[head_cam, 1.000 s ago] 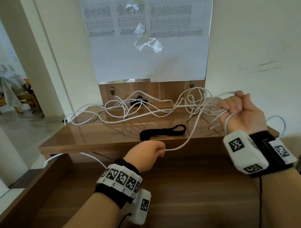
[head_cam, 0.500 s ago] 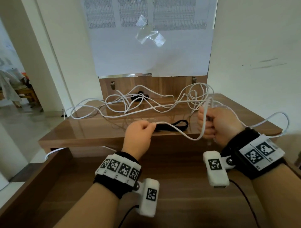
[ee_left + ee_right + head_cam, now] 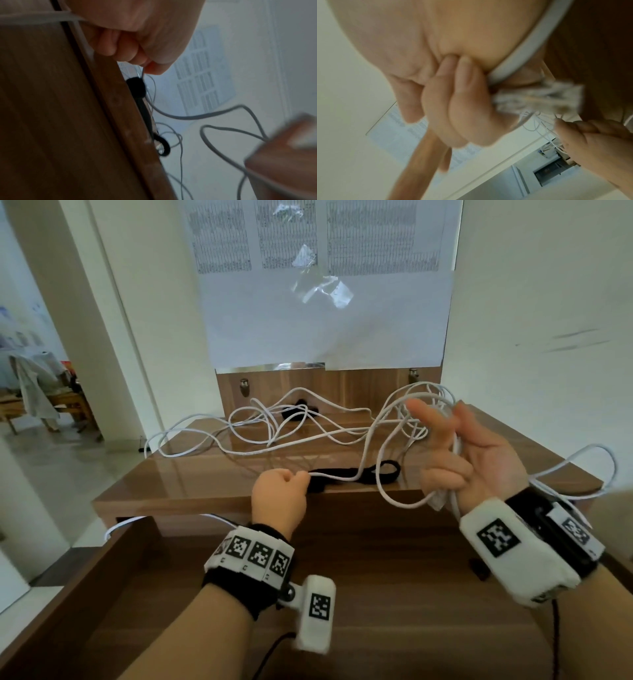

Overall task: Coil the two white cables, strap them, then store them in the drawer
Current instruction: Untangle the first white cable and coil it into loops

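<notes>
Left hand (image 3: 279,494) pinches a white cable (image 3: 368,440); right hand (image 3: 472,460), forefingers extended, clamps a few gathered turns with its lower fingers. Coiling has barely begun: most cable sprawls tangled beyond both hands, black strap (image 3: 359,475) unused between them, drawer (image 3: 359,577) open beneath

Bare forearms, no sleeves. Each wrist wears a black fabric band (image 3: 239,587) carrying white plates printed with square black-and-white markers (image 3: 258,554). A white padded camera block (image 3: 317,614) with its own marker hangs off each, trailing a thin black cord (image 3: 270,652).
</notes>
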`<state>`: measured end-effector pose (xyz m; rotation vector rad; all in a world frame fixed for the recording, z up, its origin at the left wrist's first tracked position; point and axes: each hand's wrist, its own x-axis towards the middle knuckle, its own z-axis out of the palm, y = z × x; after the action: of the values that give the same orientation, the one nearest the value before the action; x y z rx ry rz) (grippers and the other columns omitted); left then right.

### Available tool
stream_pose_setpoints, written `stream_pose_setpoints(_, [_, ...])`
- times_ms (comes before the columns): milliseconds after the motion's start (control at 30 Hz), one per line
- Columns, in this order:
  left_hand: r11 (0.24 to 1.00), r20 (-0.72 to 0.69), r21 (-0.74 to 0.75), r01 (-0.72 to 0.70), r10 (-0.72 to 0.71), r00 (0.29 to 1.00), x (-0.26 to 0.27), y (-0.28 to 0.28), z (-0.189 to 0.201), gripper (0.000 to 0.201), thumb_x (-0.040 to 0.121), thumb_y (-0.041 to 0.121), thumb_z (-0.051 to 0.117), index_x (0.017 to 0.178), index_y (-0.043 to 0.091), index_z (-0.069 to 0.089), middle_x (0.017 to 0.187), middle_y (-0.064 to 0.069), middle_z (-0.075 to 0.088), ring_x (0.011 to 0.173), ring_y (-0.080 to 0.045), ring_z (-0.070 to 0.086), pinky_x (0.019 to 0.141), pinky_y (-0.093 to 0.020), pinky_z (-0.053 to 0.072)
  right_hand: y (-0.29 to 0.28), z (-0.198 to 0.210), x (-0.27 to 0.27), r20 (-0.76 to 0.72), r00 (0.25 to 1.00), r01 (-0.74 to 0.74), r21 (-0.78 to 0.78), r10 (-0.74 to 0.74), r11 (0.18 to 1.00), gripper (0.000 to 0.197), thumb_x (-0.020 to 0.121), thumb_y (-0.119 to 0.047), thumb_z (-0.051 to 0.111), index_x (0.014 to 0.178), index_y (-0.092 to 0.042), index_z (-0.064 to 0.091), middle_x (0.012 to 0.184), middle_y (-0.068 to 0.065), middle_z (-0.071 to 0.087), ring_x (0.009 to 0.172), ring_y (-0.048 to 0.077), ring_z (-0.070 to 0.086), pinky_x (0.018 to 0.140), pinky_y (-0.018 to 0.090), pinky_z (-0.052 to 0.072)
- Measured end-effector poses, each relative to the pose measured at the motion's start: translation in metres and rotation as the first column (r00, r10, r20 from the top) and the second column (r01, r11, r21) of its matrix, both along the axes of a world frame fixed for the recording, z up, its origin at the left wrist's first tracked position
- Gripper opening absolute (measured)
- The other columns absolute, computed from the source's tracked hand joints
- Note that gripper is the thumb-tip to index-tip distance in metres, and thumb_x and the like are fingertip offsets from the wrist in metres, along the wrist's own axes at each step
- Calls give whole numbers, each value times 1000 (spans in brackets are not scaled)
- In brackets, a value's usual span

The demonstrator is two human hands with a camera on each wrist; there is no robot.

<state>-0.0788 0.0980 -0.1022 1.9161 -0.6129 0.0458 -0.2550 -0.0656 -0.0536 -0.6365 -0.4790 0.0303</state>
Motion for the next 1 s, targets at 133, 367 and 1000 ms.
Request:
stream_pose_setpoints(133, [975, 147, 203, 85, -116, 982, -10, -5, -1, 40, 89, 23, 57, 57, 13, 36, 54, -6, 32, 48, -21, 33, 51, -31, 29, -3, -8, 6, -63, 988, 149, 219, -139, 964, 57, 102, -41, 35, 146, -5, 36, 104, 2, 69, 46, 12, 46, 52, 21, 45])
stream_pose_setpoints(367, [756, 163, 509, 412, -554, 816, -32, -6, 4, 41, 93, 32, 60, 57, 20, 47, 53, 4, 41, 47, -12, 42, 55, -26, 43, 1, 1, 7, -187, 846, 533, 257, -500, 806, 53, 98, -32, 43, 148, -20, 29, 136, 16, 56, 41, 8, 49, 48, 24, 54])
stream_pose_setpoints(1000, [830, 380, 202, 520, -556, 739, -46, 14, 34, 17, 86, 33, 70, 70, 29, 66, 63, 14, 61, 64, -1, 56, 60, -13, 41, 30, -22, 20, -203, 751, 268, -776, -629, 571, 63, 99, -10, 41, 141, -53, 19, 118, 19, 65, 82, 36, 71, 49, 37, 57])
